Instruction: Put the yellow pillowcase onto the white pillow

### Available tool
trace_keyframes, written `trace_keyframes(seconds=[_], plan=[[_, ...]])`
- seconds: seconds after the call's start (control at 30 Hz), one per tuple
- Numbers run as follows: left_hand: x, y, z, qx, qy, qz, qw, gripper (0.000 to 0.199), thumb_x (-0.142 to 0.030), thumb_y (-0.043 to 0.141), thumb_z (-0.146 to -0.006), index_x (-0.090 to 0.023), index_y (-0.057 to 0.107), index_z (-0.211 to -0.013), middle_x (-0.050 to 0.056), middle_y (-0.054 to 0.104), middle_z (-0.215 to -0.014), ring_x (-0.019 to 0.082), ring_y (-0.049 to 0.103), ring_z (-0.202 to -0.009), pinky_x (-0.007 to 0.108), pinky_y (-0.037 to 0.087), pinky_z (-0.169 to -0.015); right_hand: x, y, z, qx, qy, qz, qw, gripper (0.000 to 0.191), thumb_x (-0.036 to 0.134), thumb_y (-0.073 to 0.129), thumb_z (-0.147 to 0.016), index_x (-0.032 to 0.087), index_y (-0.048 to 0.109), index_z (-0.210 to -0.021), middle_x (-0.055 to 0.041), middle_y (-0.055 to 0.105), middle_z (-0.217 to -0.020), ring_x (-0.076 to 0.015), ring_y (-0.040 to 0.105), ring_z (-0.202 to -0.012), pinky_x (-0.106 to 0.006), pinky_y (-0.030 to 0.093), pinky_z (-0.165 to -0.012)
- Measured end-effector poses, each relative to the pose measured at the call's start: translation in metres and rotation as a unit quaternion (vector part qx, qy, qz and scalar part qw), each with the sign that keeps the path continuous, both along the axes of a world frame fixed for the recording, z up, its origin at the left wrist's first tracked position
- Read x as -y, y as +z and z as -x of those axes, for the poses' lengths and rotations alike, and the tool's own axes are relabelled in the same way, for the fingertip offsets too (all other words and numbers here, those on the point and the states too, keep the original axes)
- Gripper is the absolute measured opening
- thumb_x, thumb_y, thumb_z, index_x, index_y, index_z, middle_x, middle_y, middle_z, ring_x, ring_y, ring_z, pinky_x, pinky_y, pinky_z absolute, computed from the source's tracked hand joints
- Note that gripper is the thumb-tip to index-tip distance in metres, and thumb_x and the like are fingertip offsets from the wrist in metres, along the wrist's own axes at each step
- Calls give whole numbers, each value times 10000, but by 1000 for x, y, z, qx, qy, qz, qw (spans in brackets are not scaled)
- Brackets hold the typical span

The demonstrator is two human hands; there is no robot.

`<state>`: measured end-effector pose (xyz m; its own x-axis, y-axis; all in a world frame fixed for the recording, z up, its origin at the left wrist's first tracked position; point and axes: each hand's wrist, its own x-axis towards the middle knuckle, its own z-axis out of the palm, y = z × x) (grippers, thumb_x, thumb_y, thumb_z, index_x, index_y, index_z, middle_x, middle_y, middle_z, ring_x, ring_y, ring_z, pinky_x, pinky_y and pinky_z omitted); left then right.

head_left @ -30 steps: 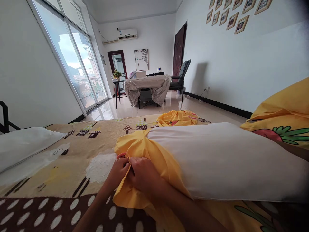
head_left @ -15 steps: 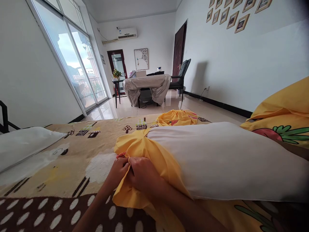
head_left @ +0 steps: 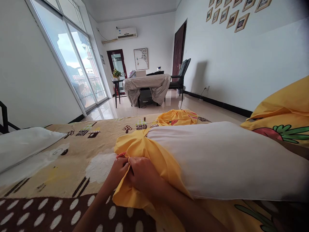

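Observation:
A yellow pillowcase (head_left: 159,158) is bunched around the left end of a long white pillow (head_left: 224,161). My left hand (head_left: 120,169) is closed on the gathered cloth near its left edge. Right beside it, my right hand (head_left: 142,172) grips the same pillowcase, knuckles up, the two hands touching. A loose flap of the yellow cloth hangs down below my wrists. My fingertips are hidden in the folds. The pillow's right part lies bare, stretching toward the right edge of the view.
A beige and brown patterned blanket (head_left: 79,167) covers the bed. Another white pillow (head_left: 26,145) lies at the left. A crumpled yellow cloth (head_left: 177,117) sits behind the pillow, and a yellow pillow with a printed radish (head_left: 287,109) stands at the right. Beyond are a covered table (head_left: 147,82) and a black chair (head_left: 181,79).

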<state>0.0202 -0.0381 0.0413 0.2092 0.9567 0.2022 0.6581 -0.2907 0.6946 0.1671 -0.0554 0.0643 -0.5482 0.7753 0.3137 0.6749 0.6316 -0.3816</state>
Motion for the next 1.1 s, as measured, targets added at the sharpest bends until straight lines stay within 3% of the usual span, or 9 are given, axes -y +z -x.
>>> trace_keyframes(seconds=[0.47, 0.97, 1.1], plan=[[-1, -2, -1, 8, 8, 6, 1000, 248, -331, 371, -696, -200, 424, -492, 46, 570, -560, 206, 491, -655, 372, 411, -803, 0, -2, 0, -12, -4, -6, 1000, 168, 205, 447, -841, 160, 598, -896, -66, 673, -842, -174, 604, -731, -280, 350, -623], [0, 0, -3, 15, 10, -13, 1000, 265, -341, 363, -693, -210, 387, -464, 30, 540, -531, 209, 488, -682, 400, 348, -895, 0, 0, 1, -3, -6, -3, 1000, 188, 217, 442, -848, 153, 604, -916, -75, 677, -858, -180, 613, -752, -286, 366, -640], [-1, 0, -4, 24, 9, -9, 1000, 255, -342, 370, -677, -209, 397, -462, 33, 537, -532, 207, 484, -658, 380, 376, -829, -1, -2, 1, -7, -5, -6, 1000, 187, 217, 442, -844, 156, 604, -916, -73, 680, -859, -182, 611, -742, -289, 365, -637]])
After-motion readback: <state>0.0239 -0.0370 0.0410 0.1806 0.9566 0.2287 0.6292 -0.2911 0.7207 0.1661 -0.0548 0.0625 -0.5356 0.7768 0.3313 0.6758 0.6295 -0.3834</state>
